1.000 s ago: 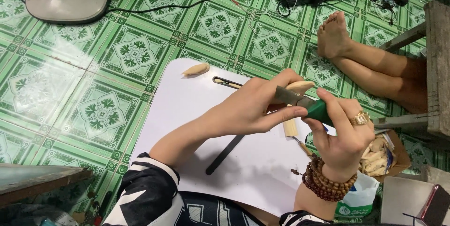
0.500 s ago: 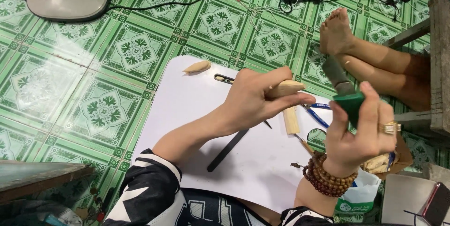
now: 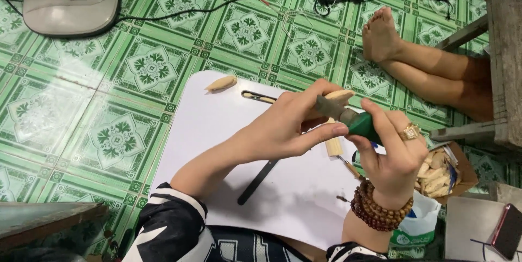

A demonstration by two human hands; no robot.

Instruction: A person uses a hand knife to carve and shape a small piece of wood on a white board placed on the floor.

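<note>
Wood, pale and small: seen from the head camera, the left hand (image 3: 288, 126) grips a wooden piece (image 3: 338, 98) over a white board (image 3: 217, 131). The right hand (image 3: 394, 156) clenches a green-handled knife (image 3: 348, 119), blade against the piece. Carving looks partway done: one shaped piece (image 3: 222, 82) lies on the board's far corner, and more fill a cardboard box (image 3: 437, 172) at the right.
</note>
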